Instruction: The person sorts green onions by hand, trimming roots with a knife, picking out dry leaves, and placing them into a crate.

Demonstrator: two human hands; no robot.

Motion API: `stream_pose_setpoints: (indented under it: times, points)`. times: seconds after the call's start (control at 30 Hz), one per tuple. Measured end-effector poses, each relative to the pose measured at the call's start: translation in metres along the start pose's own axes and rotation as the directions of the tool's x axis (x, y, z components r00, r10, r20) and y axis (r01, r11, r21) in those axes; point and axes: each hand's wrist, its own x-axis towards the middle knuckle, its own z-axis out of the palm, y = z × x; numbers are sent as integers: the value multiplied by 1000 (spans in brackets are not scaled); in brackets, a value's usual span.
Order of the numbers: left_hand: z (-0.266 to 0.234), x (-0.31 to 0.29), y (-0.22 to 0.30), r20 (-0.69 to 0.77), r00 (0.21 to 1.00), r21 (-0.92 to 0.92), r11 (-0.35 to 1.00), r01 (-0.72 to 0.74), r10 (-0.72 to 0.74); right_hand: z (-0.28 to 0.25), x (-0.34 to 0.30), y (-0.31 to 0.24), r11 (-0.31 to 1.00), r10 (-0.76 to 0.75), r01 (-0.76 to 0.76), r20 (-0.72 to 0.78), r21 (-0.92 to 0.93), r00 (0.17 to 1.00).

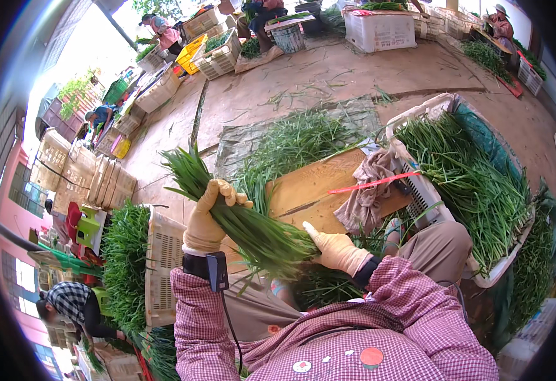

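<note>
A thick bundle of garlic chives (259,235) hangs slantwise over my lap, one end up at the left, the other low at the right. My left hand (209,213), in a pale glove, wraps round its upper part. At the lower right end my right hand (338,249), gloved too, grips the leaves with its thumb stretched along them; its other fingers are mostly hidden. Beneath and beyond the bundle lies a wooden board (316,184). A crumpled cloth (366,190) and a red strip (374,183) rest at the board's right side.
Loose chives (297,143) cover a sheet on the floor ahead. To my right stands a white crate (440,206) heaped with chives; another filled crate (163,267) is at my left. Other people work among crates farther off, including a person in checked clothing (68,301) at left.
</note>
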Motion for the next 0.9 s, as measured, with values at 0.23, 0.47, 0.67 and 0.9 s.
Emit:
stream_pose_setpoints:
  times: [0.23,0.47,0.67,0.9]
  points:
    - [28,-12,33,133,984,127,983,-134,117,78,-6,52,951,291,-256,223,-175,930]
    - [22,-16,26,244,966,191,972,-139,90,-39,-11,21,933,271,-269,-26,-240,962]
    - [50,3,-3,524,847,211,977,-26,-90,-120,42,-64,642,-310,492,-388,588,868]
    - [53,11,-11,629,775,58,991,-122,59,-54,42,-58,-272,-704,-531,210,803,679]
